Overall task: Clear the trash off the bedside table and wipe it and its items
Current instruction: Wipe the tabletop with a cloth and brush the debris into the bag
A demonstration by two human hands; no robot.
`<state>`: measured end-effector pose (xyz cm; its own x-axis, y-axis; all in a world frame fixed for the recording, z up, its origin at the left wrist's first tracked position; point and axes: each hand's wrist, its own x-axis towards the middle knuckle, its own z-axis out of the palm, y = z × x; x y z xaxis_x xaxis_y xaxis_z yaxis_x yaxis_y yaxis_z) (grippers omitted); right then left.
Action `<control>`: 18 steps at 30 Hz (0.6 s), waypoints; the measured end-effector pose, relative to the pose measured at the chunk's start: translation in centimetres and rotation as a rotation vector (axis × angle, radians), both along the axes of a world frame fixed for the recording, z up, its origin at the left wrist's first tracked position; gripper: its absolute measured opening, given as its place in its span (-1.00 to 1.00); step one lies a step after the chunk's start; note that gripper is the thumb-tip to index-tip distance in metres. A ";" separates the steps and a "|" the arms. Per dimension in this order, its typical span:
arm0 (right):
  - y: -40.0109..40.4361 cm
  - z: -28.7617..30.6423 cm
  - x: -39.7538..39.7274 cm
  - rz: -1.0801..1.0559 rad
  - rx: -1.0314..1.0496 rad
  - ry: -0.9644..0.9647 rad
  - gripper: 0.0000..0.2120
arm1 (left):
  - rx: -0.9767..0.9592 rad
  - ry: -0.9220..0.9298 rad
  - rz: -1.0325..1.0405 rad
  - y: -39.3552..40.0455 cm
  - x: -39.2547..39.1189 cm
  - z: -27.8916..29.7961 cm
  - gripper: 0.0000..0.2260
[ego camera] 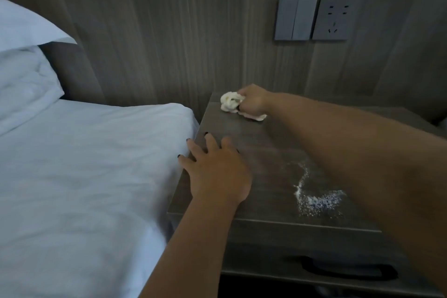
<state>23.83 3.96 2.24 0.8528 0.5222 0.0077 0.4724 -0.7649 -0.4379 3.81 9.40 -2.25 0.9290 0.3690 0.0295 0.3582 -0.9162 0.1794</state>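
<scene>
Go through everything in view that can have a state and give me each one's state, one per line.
Right hand: grip closed on the white cloth, at the table's far edge.
Left hand: flat, fingers spread on the bedside table.
Bedside table: top streaked with white powder near the front.
Drawer: closed.
Wall socket: nothing plugged in.

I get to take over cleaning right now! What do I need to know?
Left hand: flat on the bedside table, near its bed-side edge, holding nothing.
Right hand: grips a crumpled white cloth at the table's far corner by the wall.
Done: no trash or items visible on the table.
Left: white powdery residue near the front edge needs wiping.
</scene>
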 end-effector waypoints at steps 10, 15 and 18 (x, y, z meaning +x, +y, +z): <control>-3.3 0.0 -6.6 0.347 0.088 -0.046 -0.80 | -0.021 0.005 -0.022 -1.2 0.1 0.7 -0.52; -10.2 3.9 -3.4 0.007 0.261 -0.131 -0.83 | -0.159 -0.097 -0.114 -2.2 0.5 1.1 -0.55; -17.3 5.2 -0.4 -0.204 0.127 -0.172 -0.85 | -0.280 -0.234 -0.208 -2.9 0.9 1.0 -0.60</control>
<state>23.39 -13.38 7.41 0.9206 0.3255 0.2158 0.3899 -0.7962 -0.4627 4.76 6.49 -1.23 0.9647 0.1977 0.1742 0.0902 -0.8689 0.4868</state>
